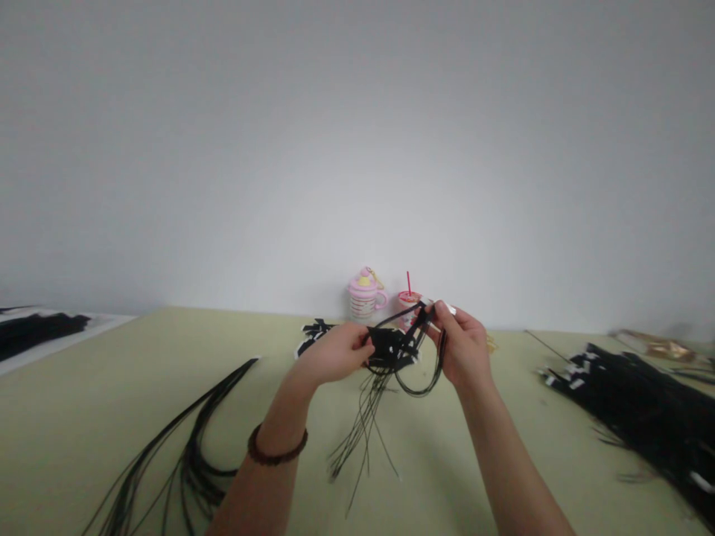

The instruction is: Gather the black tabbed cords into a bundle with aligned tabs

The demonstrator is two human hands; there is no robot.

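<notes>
Pale grey wall fills the upper part of the view and meets a pale green worktop (112,417) along its far edge. A tangled bunch of thin black strands (391,350) is held up over the middle of the worktop, its loose ends hanging toward 6 o'clock and one loop drooping at about 4 o'clock.

The left hand (335,353) comes in from 7 o'clock, a brown bead bracelet (278,447) on its wrist. Its fingers (360,339) are closed on the left side of the bunch. The right hand (463,346) comes in from 5 o'clock, and its fingers (444,313) are pinched together on the strands at the bunch's upper right, beside a small white tip (450,308). The hands are close together, with the bunch between them.

At 12 o'clock, against the wall, stand a pink-and-white mug-shaped trinket (366,294) and a small cup with a red straw (409,298). Just behind the left hand lie small black pieces with white marks (313,335). A long sheaf of loose black strands (190,454) lies at 8 o'clock, a thick white-tipped pile of black strands (631,402) at 3 o'clock, and a dark bundle on a white sheet (33,331) at 10 o'clock.
</notes>
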